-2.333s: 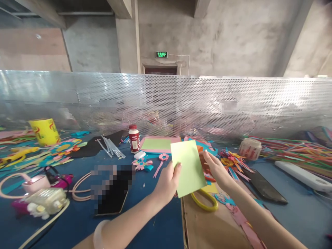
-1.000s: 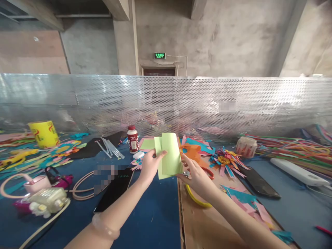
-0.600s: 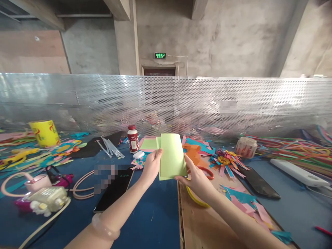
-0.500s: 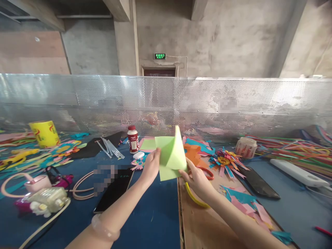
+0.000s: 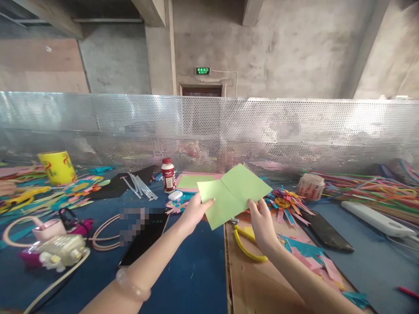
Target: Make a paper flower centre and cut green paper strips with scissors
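A light green sheet of paper (image 5: 234,194) is held up above the table, spread out with a crease running across its middle. My left hand (image 5: 195,213) pinches its left edge, thumb on top. At the lower right edge, my right hand (image 5: 262,220) grips the sheet between thumb and fingers. Below the right hand lie yellow-handled pliers (image 5: 247,246) on a brown board (image 5: 252,283). Behind the sheet, another green paper (image 5: 196,181) rests on pink paper. A paper flower in several colours (image 5: 284,204) lies to the right of the sheet.
A red-capped bottle (image 5: 168,175), a dark phone (image 5: 327,231) and a black tablet-like device (image 5: 144,242) are on the blue table. Power plugs with cables (image 5: 59,250) lie at left. A perforated metal screen (image 5: 209,126) stands behind. Another person's hand (image 5: 6,188) shows at far left.
The green paper has gone from folded over to opened out, showing its crease. My right hand has moved slightly right. Another person's hand has appeared at the far left.
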### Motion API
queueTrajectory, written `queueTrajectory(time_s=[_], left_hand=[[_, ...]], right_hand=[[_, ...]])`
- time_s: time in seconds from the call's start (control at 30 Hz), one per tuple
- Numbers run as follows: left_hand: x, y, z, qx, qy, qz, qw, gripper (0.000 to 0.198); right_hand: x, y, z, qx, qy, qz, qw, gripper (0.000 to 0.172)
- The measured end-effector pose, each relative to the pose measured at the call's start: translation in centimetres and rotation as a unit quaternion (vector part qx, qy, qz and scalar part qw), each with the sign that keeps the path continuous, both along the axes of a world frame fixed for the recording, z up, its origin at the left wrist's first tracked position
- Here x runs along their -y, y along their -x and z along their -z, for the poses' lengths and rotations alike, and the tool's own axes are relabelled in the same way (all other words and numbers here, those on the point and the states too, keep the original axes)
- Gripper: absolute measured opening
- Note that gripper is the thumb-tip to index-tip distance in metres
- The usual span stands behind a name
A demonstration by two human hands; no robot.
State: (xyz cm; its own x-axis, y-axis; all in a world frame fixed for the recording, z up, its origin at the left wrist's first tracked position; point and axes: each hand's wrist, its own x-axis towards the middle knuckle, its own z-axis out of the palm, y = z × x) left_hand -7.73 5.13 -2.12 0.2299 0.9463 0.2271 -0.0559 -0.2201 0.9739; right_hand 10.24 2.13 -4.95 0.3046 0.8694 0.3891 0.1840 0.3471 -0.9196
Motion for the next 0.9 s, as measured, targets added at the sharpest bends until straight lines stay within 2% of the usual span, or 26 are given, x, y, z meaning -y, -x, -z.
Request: queueTrajectory(time_s=[0.1, 0.2, 0.27, 0.33, 0.4, 0.47, 0.53, 0.6, 0.7, 0.73, 0.8, 0.9], left_hand=[[0.2, 0.0, -0.2, 0.003, -0.014, 0.012, 1.0, 0.045], [0.3, 0.0, -0.3, -0.022, -0.012, 0.031, 0.999, 0.045], [0.1, 0.1, -0.3, -0.044, -0.027, 0.007, 0.999, 0.041], [-0.3, 0.3, -0.3, -0.063, -0.056, -0.038, 0.996, 0.039], [-0.8, 0.7, -0.4, -0.078, -0.085, -0.087, 0.99, 0.036], [-1.2, 1.2, -0.4, -0.087, -0.1, -0.12, 0.984, 0.034], [-1.4, 1.5, -0.5, -0.086, -0.103, -0.143, 0.981, 0.031], [-1.5, 1.7, -0.5, -0.074, -0.106, -0.159, 0.979, 0.03], [-1.5, 1.8, -0.4, -0.042, -0.108, -0.17, 0.979, 0.029], [-1.5, 1.8, -0.4, -0.031, -0.103, -0.165, 0.98, 0.029], [-1.4, 1.7, -0.5, -0.01, -0.077, -0.15, 0.986, 0.031], [-1.4, 1.5, -0.5, 0.017, -0.027, -0.129, 0.991, 0.034]], right_hand=[[0.0, 0.2, -0.1, -0.092, 0.018, -0.022, 0.995, 0.02], [-0.3, 0.2, 0.0, -0.122, 0.019, -0.047, 0.991, 0.024], [-0.7, 0.0, 0.4, -0.117, 0.019, -0.068, 0.991, 0.026], [-1.3, -0.3, 0.8, -0.057, 0.027, -0.072, 0.995, 0.026], [-1.7, -0.7, 1.2, 0.082, 0.046, -0.049, 0.994, 0.025], [-2.0, -1.2, 1.4, 0.224, 0.064, -0.018, 0.972, 0.027], [-1.9, -1.7, 1.3, 0.306, 0.068, 0.006, 0.95, 0.03], [-1.5, -2.2, 0.8, 0.383, 0.084, -0.01, 0.92, 0.042], [-0.6, -2.8, -0.2, 0.538, 0.166, -0.065, 0.824, 0.072], [-0.3, -2.9, -0.6, 0.568, 0.189, -0.085, 0.796, 0.077], [0.0, -3.2, -1.2, 0.587, 0.208, -0.116, 0.774, 0.073], [0.0, -3.6, -1.7, 0.59, 0.211, -0.145, 0.766, 0.066]])
